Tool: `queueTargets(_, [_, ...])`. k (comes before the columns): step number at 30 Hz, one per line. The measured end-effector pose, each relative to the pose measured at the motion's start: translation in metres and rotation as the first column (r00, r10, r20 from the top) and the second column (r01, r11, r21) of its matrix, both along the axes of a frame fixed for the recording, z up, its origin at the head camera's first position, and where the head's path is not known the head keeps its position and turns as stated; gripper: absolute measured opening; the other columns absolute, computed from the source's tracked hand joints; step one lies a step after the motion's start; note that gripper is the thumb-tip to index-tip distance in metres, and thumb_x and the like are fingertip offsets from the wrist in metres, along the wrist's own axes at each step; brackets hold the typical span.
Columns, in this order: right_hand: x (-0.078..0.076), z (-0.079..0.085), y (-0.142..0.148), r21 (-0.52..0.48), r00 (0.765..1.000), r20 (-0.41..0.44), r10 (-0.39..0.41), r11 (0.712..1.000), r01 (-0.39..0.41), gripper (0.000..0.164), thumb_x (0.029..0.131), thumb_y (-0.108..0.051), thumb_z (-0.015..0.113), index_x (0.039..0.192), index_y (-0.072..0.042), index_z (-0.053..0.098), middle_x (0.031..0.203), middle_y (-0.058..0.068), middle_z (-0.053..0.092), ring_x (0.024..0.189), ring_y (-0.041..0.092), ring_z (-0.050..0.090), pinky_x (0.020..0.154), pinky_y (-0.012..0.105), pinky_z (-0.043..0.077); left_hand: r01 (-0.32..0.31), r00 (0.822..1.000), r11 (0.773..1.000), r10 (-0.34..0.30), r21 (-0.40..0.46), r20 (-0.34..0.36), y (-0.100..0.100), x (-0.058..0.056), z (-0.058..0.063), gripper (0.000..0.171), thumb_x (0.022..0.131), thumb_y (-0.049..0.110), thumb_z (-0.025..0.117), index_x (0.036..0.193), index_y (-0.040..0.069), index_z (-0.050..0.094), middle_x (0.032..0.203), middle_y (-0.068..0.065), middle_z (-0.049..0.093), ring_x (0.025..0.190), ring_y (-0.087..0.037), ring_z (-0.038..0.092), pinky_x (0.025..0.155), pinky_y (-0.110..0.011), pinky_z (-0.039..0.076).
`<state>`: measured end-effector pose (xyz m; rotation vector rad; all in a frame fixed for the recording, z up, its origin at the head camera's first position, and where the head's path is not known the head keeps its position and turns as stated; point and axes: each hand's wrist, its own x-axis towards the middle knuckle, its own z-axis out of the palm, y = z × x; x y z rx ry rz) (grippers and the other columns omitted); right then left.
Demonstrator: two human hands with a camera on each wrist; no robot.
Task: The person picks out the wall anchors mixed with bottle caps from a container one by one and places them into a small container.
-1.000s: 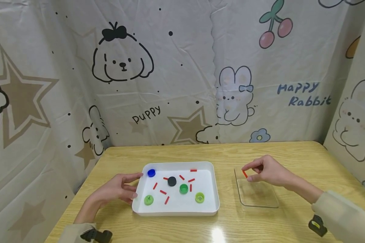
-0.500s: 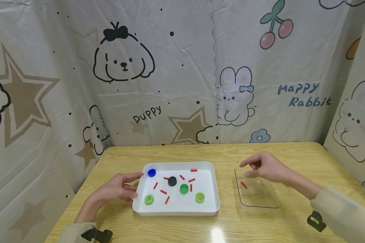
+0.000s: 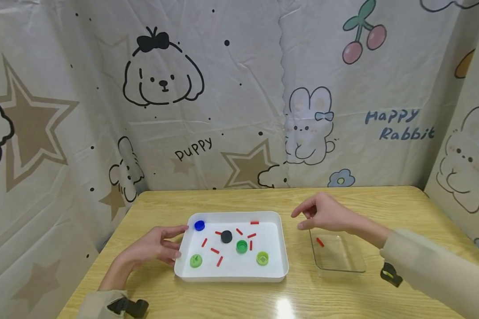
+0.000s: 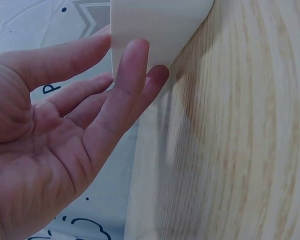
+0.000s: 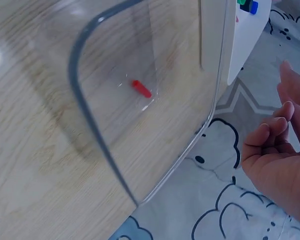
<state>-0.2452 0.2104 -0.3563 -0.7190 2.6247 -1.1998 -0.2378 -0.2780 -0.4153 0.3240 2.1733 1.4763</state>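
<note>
A white tray (image 3: pixel 231 280) holds several small red sticks (image 3: pixel 219 261) and round caps: a blue cap (image 3: pixel 199 225), a black cap (image 3: pixel 226 236), a dark green cap (image 3: pixel 241 247) and two light green ones. My left hand (image 3: pixel 155 246) rests its fingertips against the tray's left side; in the left wrist view the fingers touch the outer wall (image 4: pixel 160 30). Between the tray and a clear plastic box (image 3: pixel 339 270), my right hand (image 3: pixel 323 215) hovers near the box's far left corner, thumb and index apart, holding nothing. One red stick (image 5: pixel 141 89) lies inside the box.
Both containers stand on a wooden table (image 3: pixel 239 299), with a gap between them. A printed curtain (image 3: pixel 239 110) hangs behind the table's far edge and along its sides. Each wrist wears a black strap, such as the right strap (image 3: pixel 391 274).
My right hand let go of the red stick, which dropped into the clear box. It then moved left, toward the tray. The left hand stays at the tray's side.
</note>
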Motion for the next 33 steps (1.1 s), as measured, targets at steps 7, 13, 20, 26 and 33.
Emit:
queueTargets(7, [-0.011, -0.007, -0.023, 0.023, 0.995, -0.041, 0.089, 0.996, -0.088, 0.021, 0.081, -0.002, 0.088, 0.101, -0.003, 0.082, 0.067, -0.003, 0.051, 0.062, 0.013, 0.045, 0.057, 0.023, 0.037, 0.002, 1.000, 1.000, -0.003, 0.006, 0.006, -0.001, -0.001, -0.001, 0.086, 0.089, 0.001, 0.080, 0.161, -0.006, 0.034, 0.154, -0.033, 0.047, 0.120, -0.040, 0.068, 0.079, -0.049, 0.064])
queueTargets(13, [-0.018, -0.008, -0.042, 0.069, 0.995, -0.011, 0.098, 0.993, -0.097, 0.020, 0.082, -0.006, 0.090, 0.100, -0.007, 0.083, 0.064, -0.004, 0.048, 0.061, 0.012, 0.042, 0.057, 0.023, 0.033, 0.003, 1.000, 1.000, -0.003, 0.011, 0.005, -0.001, -0.002, -0.002, 0.086, 0.089, 0.004, 0.081, 0.161, -0.005, 0.035, 0.153, -0.032, 0.049, 0.120, -0.039, 0.068, 0.079, -0.049, 0.064])
queueTargets(20, [-0.027, -0.010, -0.059, 0.105, 0.993, 0.010, 0.121, 0.987, -0.122, 0.020, 0.082, -0.005, 0.090, 0.101, -0.007, 0.083, 0.066, -0.003, 0.050, 0.064, 0.012, 0.045, 0.060, 0.025, 0.036, -0.004, 1.000, 1.000, 0.004, 0.016, 0.010, -0.002, -0.003, -0.004, 0.085, 0.089, 0.000, 0.080, 0.161, -0.005, 0.035, 0.152, -0.033, 0.049, 0.113, -0.036, 0.071, 0.078, -0.049, 0.065])
queueTargets(26, [-0.036, -0.019, -0.067, 0.127, 0.985, -0.012, 0.174, 0.977, -0.171, 0.021, 0.082, -0.002, 0.089, 0.102, -0.003, 0.083, 0.067, -0.003, 0.052, 0.064, 0.010, 0.046, 0.060, 0.024, 0.038, -0.004, 1.000, 1.000, 0.003, 0.019, 0.009, -0.002, -0.002, -0.003, 0.086, 0.089, 0.001, 0.081, 0.161, -0.006, 0.035, 0.152, -0.033, 0.049, 0.115, -0.037, 0.071, 0.078, -0.049, 0.065])
queueTargets(33, [-0.038, -0.030, -0.079, 0.200, 0.973, -0.054, 0.226, 0.957, -0.211, 0.021, 0.081, 0.001, 0.089, 0.101, -0.001, 0.083, 0.063, -0.005, 0.054, 0.061, 0.008, 0.045, 0.058, 0.021, 0.039, 0.001, 1.000, 1.000, -0.001, 0.021, 0.006, -0.001, -0.002, -0.002, 0.086, 0.088, 0.001, 0.081, 0.161, -0.006, 0.034, 0.151, -0.033, 0.049, 0.115, -0.037, 0.071, 0.078, -0.049, 0.065])
